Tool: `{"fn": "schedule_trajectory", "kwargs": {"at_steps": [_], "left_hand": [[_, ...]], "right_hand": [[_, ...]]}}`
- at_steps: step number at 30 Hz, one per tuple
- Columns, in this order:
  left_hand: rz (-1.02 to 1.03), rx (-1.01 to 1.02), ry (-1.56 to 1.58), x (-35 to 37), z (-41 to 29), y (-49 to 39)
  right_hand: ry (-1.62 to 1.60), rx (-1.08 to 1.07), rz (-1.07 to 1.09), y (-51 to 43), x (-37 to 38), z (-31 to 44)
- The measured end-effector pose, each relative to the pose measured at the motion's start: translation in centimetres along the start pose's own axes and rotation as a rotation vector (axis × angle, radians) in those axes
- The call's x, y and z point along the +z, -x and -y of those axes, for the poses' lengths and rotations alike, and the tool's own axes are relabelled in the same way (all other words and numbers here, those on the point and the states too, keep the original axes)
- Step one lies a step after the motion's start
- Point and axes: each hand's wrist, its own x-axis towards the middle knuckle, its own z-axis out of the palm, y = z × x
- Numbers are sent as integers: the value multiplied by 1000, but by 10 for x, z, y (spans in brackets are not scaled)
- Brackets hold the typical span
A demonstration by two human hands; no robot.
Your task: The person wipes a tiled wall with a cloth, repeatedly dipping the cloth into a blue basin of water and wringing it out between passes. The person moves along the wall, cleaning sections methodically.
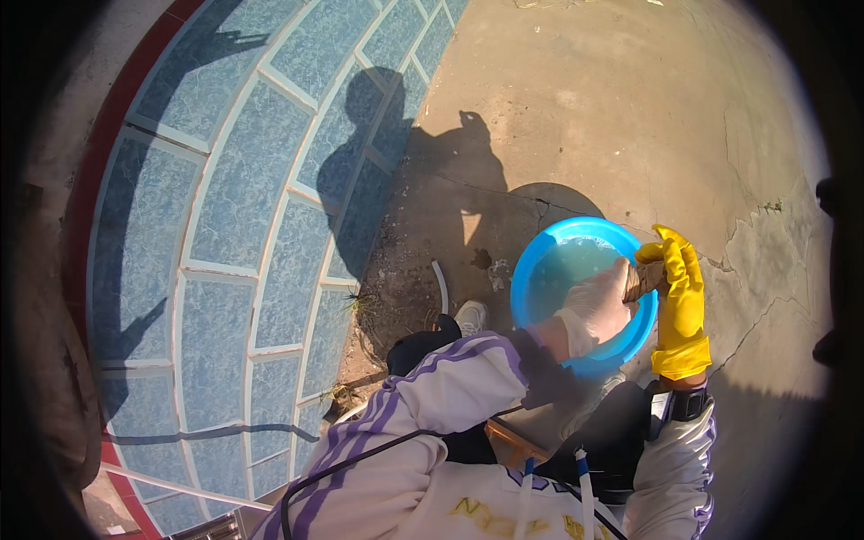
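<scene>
A round blue plastic basin (533, 246) of cloudy, slightly foamy water stands on the ground before me. My left hand (597, 304), in a thin whitish glove, reaches over the basin and grips one end of a wet brown cloth-like item (644, 280). At the basin's right rim, my right hand (678, 290), in a yellow rubber glove, closes on the other end of the same item. The item looks bunched up between both hands. What exactly it is cannot be told, as the fingers hide much of it.
A blue tiled wall (223, 223) runs along the left. Cracked concrete ground (641, 135) lies ahead and to the right. A white hose piece (440, 287) lies near my shoe (471, 317). An orange stool-like frame (516, 442) shows beneath me, and a dark cord crosses my clothing.
</scene>
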Motion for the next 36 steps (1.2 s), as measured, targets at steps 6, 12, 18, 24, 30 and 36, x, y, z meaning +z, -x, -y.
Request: {"fn": "schedule_trajectory", "kwargs": {"at_steps": [6, 12, 18, 24, 30, 36], "left_hand": [[-151, 98, 429, -23, 14, -22], [-46, 202, 562, -20, 8, -21], [260, 137, 930, -45, 1, -18], [92, -1, 954, -50, -1, -21], [-112, 221, 899, -48, 7, -23], [-67, 323, 611, -44, 9, -20]], "right_hand": [[23, 139, -119, -3, -14, 0], [-111, 160, -1, -4, -5, -13], [-151, 123, -67, -5, -18, -11], [-302, 211, -90, -6, -20, -13], [50, 189, -225, -5, -13, -4], [110, 176, 53, -6, -9, -10]]}}
